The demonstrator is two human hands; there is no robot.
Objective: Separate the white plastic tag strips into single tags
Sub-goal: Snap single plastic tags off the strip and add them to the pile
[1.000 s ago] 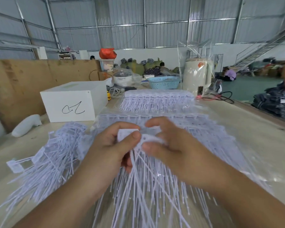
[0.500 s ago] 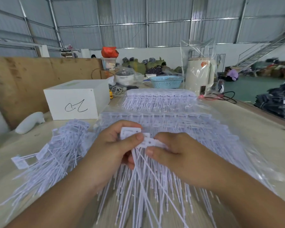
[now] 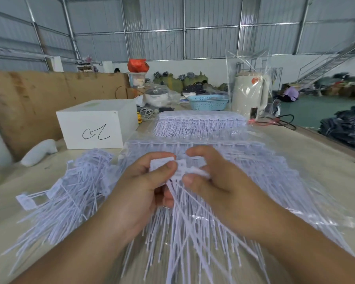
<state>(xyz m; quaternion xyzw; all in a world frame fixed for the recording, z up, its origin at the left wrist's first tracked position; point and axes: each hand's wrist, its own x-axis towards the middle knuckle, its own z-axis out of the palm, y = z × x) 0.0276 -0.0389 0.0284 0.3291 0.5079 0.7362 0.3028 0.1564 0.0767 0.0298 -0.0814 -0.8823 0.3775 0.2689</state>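
Observation:
A white plastic tag strip (image 3: 181,168) is held between both hands above the table, its long thin tails hanging toward me. My left hand (image 3: 143,187) pinches the strip's left heads between thumb and fingers. My right hand (image 3: 215,181) pinches the heads just to the right, its index finger lifted over the top. Under the hands lies a wide stack of joined tag strips (image 3: 264,173) on clear plastic. A loose heap of single tags (image 3: 66,193) spreads out to the left.
Another bagged bundle of tag strips (image 3: 201,125) lies further back. A white box (image 3: 96,124) with a scribble stands at the back left, beside a white handle-shaped object (image 3: 39,151). A blue basket (image 3: 208,102), a cream kettle (image 3: 249,93) and cables sit at the table's far end.
The right hand's index finger has lifted off the strip and the hands sit slightly further apart. The camera view shifted a little.

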